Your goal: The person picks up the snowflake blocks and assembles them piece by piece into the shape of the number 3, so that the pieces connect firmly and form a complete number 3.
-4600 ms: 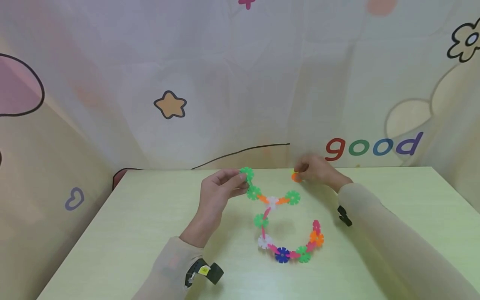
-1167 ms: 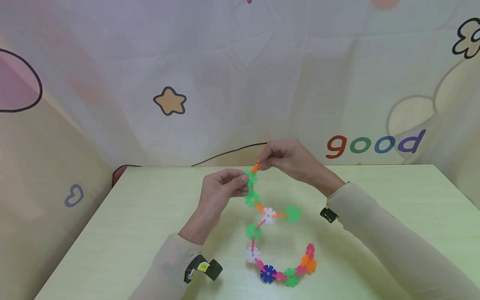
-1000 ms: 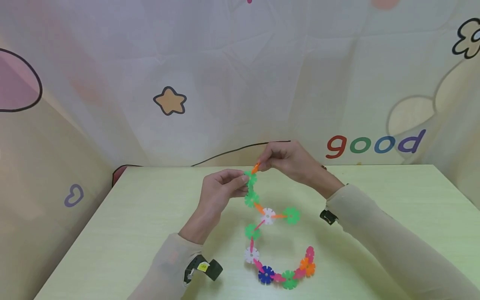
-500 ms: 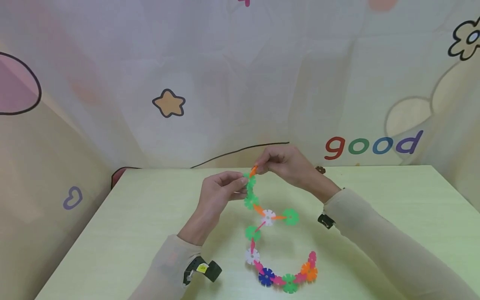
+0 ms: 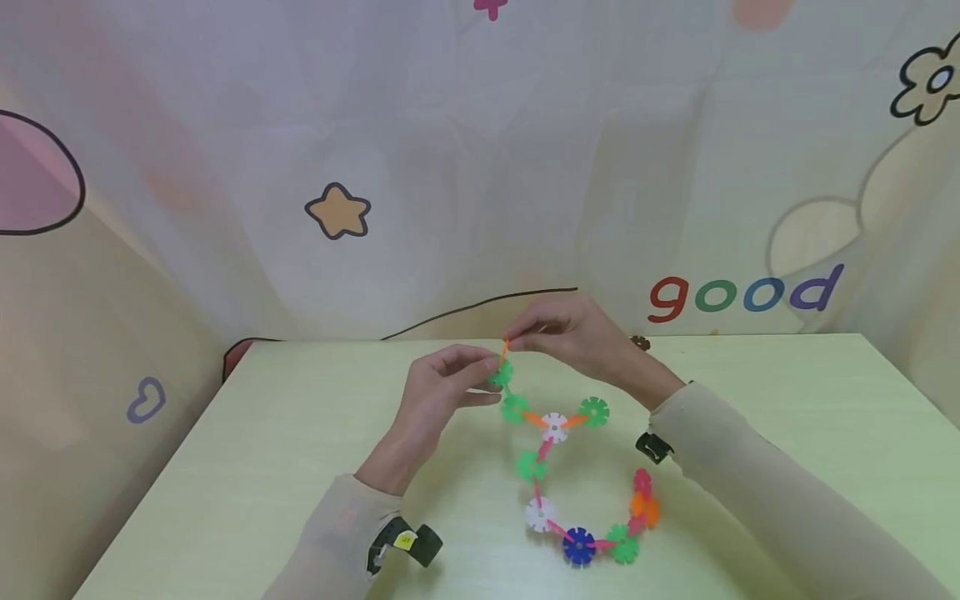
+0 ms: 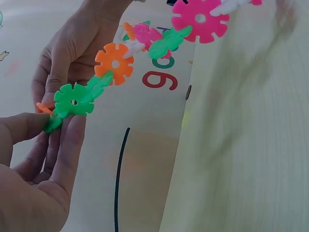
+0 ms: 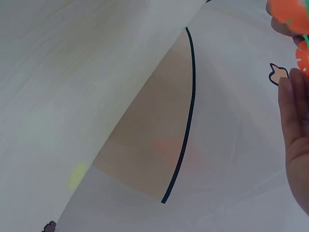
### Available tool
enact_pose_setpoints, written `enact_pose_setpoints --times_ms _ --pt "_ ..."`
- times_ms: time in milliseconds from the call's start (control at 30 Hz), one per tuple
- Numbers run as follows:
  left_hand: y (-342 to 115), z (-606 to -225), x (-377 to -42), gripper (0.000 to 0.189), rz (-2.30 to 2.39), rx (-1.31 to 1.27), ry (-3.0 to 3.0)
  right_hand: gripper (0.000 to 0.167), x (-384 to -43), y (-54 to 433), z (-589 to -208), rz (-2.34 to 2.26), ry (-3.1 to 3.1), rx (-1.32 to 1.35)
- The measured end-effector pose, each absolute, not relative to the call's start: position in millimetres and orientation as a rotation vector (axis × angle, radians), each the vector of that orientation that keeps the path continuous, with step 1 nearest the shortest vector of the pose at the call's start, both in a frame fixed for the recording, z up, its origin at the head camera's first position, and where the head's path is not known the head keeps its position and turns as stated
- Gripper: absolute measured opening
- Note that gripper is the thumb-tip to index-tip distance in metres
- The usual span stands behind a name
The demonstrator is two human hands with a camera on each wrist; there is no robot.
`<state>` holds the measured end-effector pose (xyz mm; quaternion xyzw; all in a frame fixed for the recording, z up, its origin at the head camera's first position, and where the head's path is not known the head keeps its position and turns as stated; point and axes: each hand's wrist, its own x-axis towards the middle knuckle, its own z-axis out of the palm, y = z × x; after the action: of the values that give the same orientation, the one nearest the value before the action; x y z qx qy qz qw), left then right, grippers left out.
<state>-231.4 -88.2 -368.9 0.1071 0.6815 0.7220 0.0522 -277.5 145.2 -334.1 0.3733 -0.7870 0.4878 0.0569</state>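
A chain of interlocking snowflake discs (image 5: 579, 546) in green, white, orange, pink and blue hangs in a curve over the table. My left hand (image 5: 438, 396) pinches the green disc (image 5: 504, 374) at its top end between thumb and fingers. An orange snowflake disc (image 5: 505, 352), seen nearly edge-on, is pinched by my right hand (image 5: 570, 337), its lower edge at that green disc. In the left wrist view the orange disc (image 6: 45, 108) shows partly behind the green discs (image 6: 65, 104). Only part of my right hand (image 7: 299, 125) enters the right wrist view, beside an orange disc (image 7: 302, 57).
A small brown disc (image 5: 641, 342) lies at the table's far edge, behind the right wrist. The right wrist view also shows a yellow disc (image 7: 76, 175) near that edge. A printed curtain (image 5: 450, 167) rises behind the pale table (image 5: 225, 467).
My right hand has brought the orange disc from the far edge of the table to the chain's top end. In the last half second the chain's lower part has swung right.
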Motion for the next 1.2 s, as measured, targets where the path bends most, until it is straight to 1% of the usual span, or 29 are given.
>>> enact_pose_setpoints --times_ms 133,267,400,667,833,967,1067,1200 --pt "-88 -369 -231 0.023 2.193 0.317 2.099 0.017 -279 148 -331 1.438 -2.487 1.079" --pt "-87 -369 -231 0.022 2.195 0.303 2.115 0.018 -284 159 -327 1.376 -2.617 0.893" --pt "-87 -367 -231 0.02 2.199 0.297 2.123 0.021 -299 177 -328 1.31 -2.682 0.736" --pt "-87 -368 -231 0.019 2.185 0.274 2.138 0.026 -332 216 -359 1.194 -2.83 0.543" --pt "-86 -368 -231 0.019 2.18 0.268 2.143 0.026 -344 227 -377 1.092 -2.94 0.474" --pt "-86 -367 -231 0.019 2.185 0.277 2.14 0.03 -352 231 -387 1.013 -3.024 0.447" --pt "-86 -367 -231 0.019 2.189 0.29 2.136 0.033 -354 231 -391 0.967 -3.054 0.459" --pt "-87 -366 -231 0.02 2.193 0.296 2.137 0.03 -355 232 -395 0.929 -3.056 0.506"
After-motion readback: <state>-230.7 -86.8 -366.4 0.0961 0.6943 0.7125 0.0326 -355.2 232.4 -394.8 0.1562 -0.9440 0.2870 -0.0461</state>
